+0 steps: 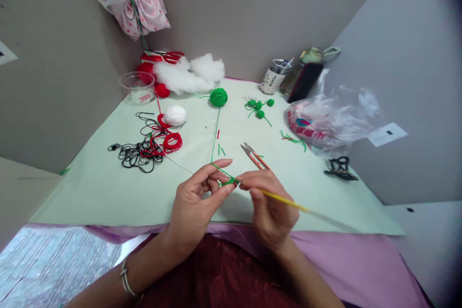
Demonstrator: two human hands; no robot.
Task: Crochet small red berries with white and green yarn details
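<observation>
My left hand (197,199) pinches a small green crochet piece (228,182) with a bit of red at its edge. Green yarn runs from a green yarn ball (218,97) down over my left fingers. My right hand (272,204) is closed around a yellow crochet hook (283,198), whose tip meets the green piece; fingers partly hide the tip. Just beyond my right hand lie orange-handled snips (254,156). Short green yarn snippets (221,149) and a red one (218,134) lie ahead of my hands.
At left are tangled black cord (135,155), red yarn (172,141), a white yarn ball (174,115) and a clear cup (139,94). White stuffing (187,74) sits behind. Rightward are green balls (259,105), a pen jar (273,78), a phone (305,82), a plastic bag (325,120) and a black clip (340,169).
</observation>
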